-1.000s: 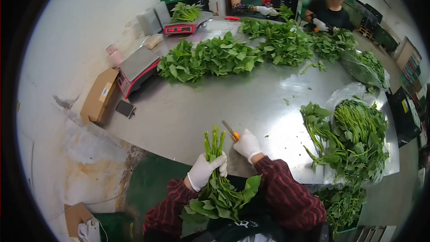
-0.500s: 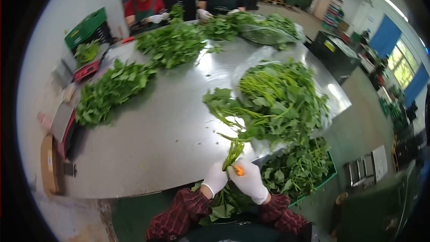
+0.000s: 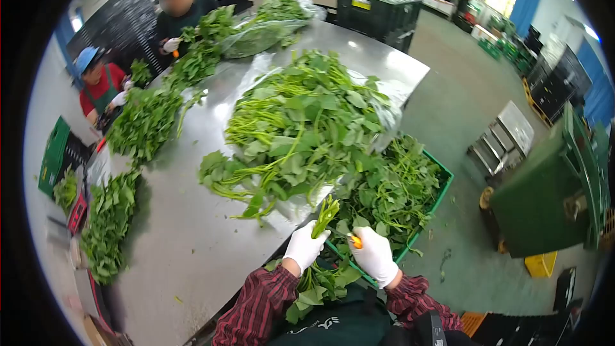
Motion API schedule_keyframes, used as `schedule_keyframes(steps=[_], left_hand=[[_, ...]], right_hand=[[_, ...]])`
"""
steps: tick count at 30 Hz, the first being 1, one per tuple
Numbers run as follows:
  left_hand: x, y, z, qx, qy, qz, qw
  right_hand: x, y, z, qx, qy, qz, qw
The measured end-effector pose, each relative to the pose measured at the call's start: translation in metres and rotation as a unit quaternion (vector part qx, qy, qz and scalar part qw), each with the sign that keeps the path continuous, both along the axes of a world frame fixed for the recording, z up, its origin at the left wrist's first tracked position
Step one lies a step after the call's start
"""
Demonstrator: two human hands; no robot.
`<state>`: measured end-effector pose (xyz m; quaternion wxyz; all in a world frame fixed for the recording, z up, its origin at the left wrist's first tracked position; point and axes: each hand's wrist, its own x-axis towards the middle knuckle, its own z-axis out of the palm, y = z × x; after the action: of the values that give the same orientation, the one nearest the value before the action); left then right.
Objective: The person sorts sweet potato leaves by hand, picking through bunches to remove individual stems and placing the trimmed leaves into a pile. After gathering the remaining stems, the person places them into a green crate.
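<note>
Your left hand (image 3: 305,245) has its grip clamped around a bundle of leafy greens (image 3: 318,263) at lower centre of the frame. The bundle's long axis runs from the leaves at the bottom, near your lap, up and slightly right to the cut stem ends (image 3: 327,208) sticking out above your fist. Your right hand (image 3: 375,256) sits just beside it to the right, closed on orange-handled scissors (image 3: 353,241) whose tip points left toward the stems. The stem ends lie up and left of the scissors, over the edge of the steel desk (image 3: 192,237) and the green crate (image 3: 430,202) of greens.
</note>
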<state>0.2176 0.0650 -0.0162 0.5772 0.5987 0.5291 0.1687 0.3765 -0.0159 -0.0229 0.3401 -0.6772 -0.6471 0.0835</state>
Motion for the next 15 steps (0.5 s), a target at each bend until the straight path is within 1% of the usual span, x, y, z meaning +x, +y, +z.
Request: schedule_keyframes(steps=[3,5,6,7,8,9,10,11,12,13,15], left_hand=[[0.019,-0.007,0.001,0.028,0.019,-0.03,0.999],[0.025,-0.01,-0.003,0.038,0.025,-0.042,0.998],[0.025,-0.011,-0.006,0.067,0.034,-0.054,0.996],[0.022,-0.012,-0.007,0.096,0.045,-0.065,0.992],[0.019,-0.014,-0.005,0.12,0.038,-0.06,0.99],[0.017,-0.015,0.013,0.121,0.005,-0.026,0.992],[0.013,-0.013,0.019,0.125,-0.01,-0.014,0.992],[0.009,-0.007,0.023,0.132,-0.029,0.01,0.991],[0.0,0.0,0.029,0.072,-0.061,0.011,0.995],[-0.004,0.006,0.028,0.046,-0.095,-0.007,0.994],[-0.001,0.01,0.036,0.016,-0.158,-0.013,0.987]], right_hand=[[0.004,0.004,-0.008,0.014,0.017,-0.03,0.999],[0.009,0.008,-0.027,0.01,0.036,-0.065,0.997],[0.016,0.011,-0.044,0.024,0.008,-0.054,0.998],[0.025,0.01,-0.055,0.038,0.018,-0.057,0.998],[0.044,0.004,-0.075,-0.032,-0.029,-0.064,0.997],[0.067,-0.003,-0.101,-0.1,-0.075,-0.071,0.99],[0.082,-0.008,-0.138,-0.144,-0.088,-0.096,0.981],[0.1,-0.009,-0.163,-0.183,-0.105,-0.112,0.971],[0.12,-0.021,-0.17,-0.208,-0.091,-0.152,0.962],[0.125,-0.041,-0.174,-0.248,-0.072,-0.188,0.947],[0.108,-0.026,-0.127,-0.224,-0.011,-0.192,0.955]])
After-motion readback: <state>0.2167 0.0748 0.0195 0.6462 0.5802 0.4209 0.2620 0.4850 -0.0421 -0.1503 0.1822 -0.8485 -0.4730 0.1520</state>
